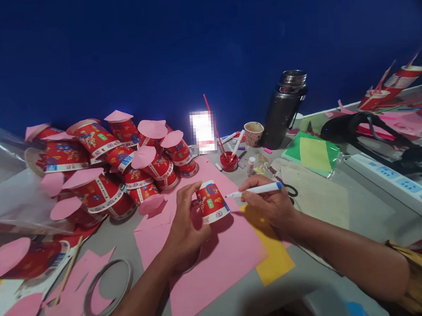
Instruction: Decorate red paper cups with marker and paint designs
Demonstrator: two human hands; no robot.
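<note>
My left hand point(188, 220) is wrapped round a red paper cup point(213, 204) printed with small motifs and a white patterned band, holding it tilted above pink paper point(220, 266). A white marker point(258, 189) with a blue end is pinched in my right hand point(270, 204). Its tip points left and lies close to the cup's right side; whether it touches I cannot tell. Under my right hand, yellow paper point(272, 254) sticks out from beneath the pink sheet. Black scissor handles point(291, 190) show just behind that hand.
Many red cups with pink paper tops point(99, 192) are heaped at the left. A tape roll point(108, 288) lies front left. Behind my hands stand a red paint pot point(229, 161), a paper cup point(254, 133) and a black flask point(282, 109). A power strip point(392, 181) is at the right.
</note>
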